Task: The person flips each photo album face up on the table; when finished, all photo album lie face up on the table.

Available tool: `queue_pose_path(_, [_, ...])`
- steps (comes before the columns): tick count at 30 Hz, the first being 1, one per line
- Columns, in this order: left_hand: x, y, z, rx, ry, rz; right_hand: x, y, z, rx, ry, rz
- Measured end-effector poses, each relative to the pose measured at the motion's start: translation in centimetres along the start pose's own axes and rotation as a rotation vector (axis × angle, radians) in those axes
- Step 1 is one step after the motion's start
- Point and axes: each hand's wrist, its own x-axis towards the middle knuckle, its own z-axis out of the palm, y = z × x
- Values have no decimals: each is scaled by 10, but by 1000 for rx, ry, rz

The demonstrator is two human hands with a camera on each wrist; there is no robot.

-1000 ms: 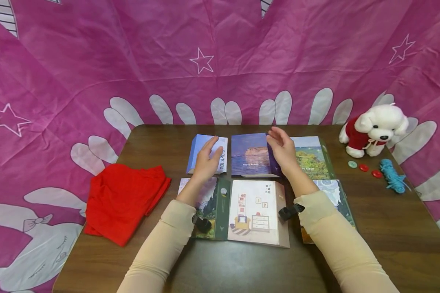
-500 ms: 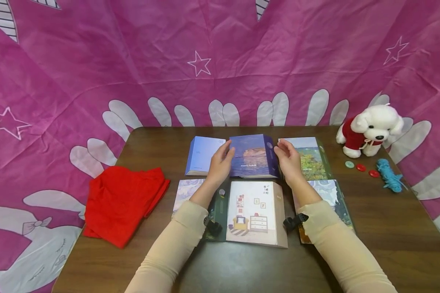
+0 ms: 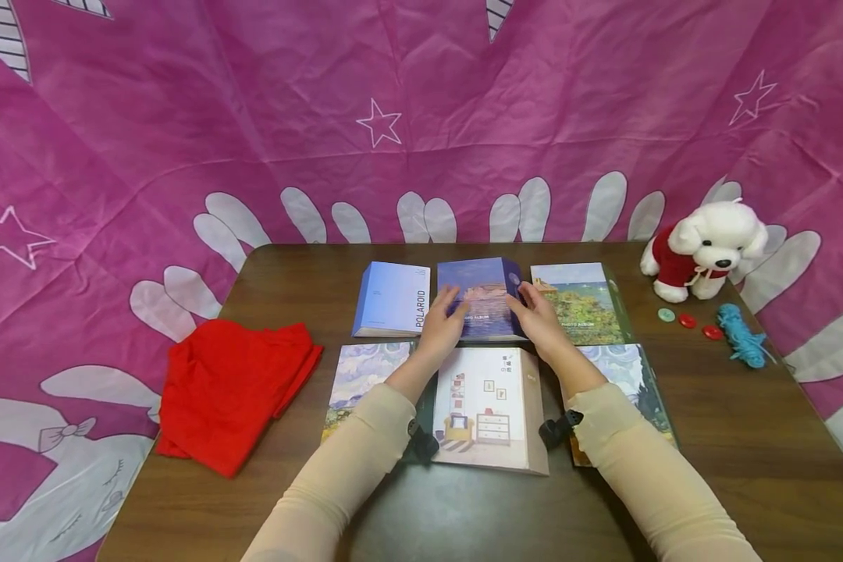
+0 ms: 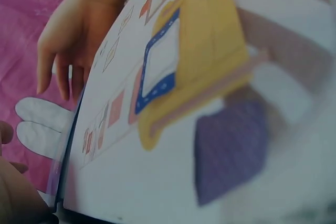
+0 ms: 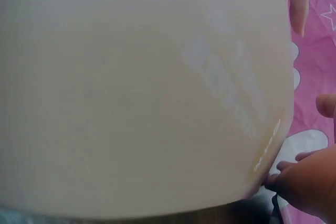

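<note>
In the head view, both hands are over the middle back photo album (image 3: 485, 281), which has a purple-blue sea-and-cliff cover. My left hand (image 3: 441, 328) is at its left front side, thumb and fingers spread apart. Opposite it, my right hand (image 3: 541, 321) is by the album's dark spine, fingers loosely extended. Directly in front lies a white album (image 3: 492, 406) with a drawn armchair and dresser, its cover filling much of the left wrist view. The right wrist view mostly shows a plain beige surface, with my right hand at the lower right.
A blue POLAROID album (image 3: 391, 297) and a green landscape album (image 3: 579, 304) flank the middle one. Two painted albums, left (image 3: 365, 375) and right (image 3: 621, 375), lie in front. Red cloth (image 3: 235, 390) is left; a plush dog (image 3: 706, 250), buttons (image 3: 687, 321) and blue yarn (image 3: 742, 336) are right.
My left hand has moved right, off the blue POLAROID album, to the middle album. My right hand has come down towards the middle album's right front. The albums keep their places.
</note>
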Motion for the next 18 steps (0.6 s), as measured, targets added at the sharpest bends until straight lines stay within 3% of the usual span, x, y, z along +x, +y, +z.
queue_pose_path(6, [1, 2, 2, 23, 0, -49, 1, -5, 4, -49, -15, 9])
queue_pose_path(12, [2, 3, 2, 22, -68, -71, 1, -10, 7, 62, 7, 31])
queue_pose_path(18, [1, 5, 8, 113, -150, -44, -2, -11, 5, 143, 140, 26])
